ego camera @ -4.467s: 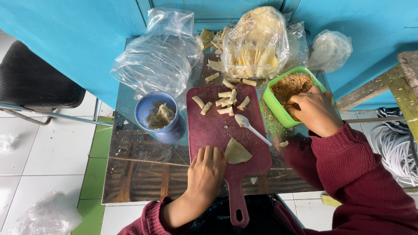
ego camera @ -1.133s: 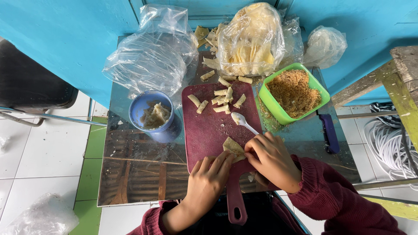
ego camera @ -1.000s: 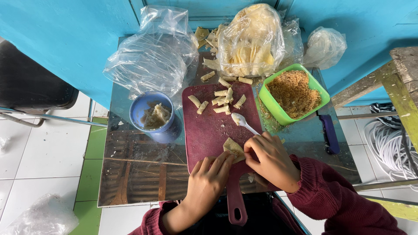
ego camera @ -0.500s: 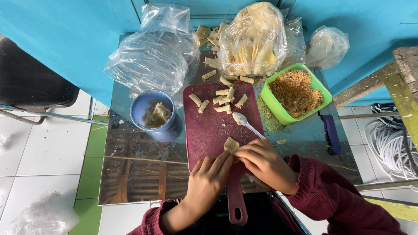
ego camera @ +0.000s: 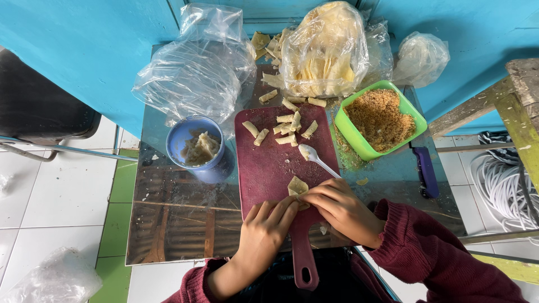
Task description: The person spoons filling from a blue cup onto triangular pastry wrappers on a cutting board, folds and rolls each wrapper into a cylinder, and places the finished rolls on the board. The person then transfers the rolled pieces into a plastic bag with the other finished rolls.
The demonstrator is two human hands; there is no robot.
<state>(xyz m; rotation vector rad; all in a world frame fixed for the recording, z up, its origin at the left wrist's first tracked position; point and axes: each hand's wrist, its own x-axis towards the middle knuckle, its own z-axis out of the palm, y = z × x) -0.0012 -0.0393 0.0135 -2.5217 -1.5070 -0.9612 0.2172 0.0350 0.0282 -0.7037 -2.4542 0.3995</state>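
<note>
I am working both hands at the near end of the dark red plastic cutting board (ego camera: 269, 163), which is lying on the reflective metal table top (ego camera: 168, 213) with its handle pointing toward me. My left hand (ego camera: 264, 233) is lying flat on the board, fingers stretched forward and touching the pale yellow folded dough wrapper (ego camera: 297, 186). My right hand (ego camera: 342, 207) is curling over the same wrapper from the right, fingertips pinching its lower edge; both hands are closing on it together, and part of the wrapper is hidden beneath them.

A white plastic spoon (ego camera: 315, 159) is lying just beyond the wrapper, bowl toward the board's middle. Several small rolled dough pieces (ego camera: 286, 128) are sitting at the far end of the board.

A blue round plastic cup (ego camera: 197, 148) holding a pale paste is standing just left of the board. A green square plastic container of brown crumbly filling (ego camera: 380, 118) is standing to the right. A clear plastic bag of yellow wrappers (ego camera: 323, 53) is sitting behind the board, and a crumpled clear plastic bag (ego camera: 196, 73) is lying to its left. A dark blue-handled tool (ego camera: 425, 171) is lying near the table's right edge.
</note>
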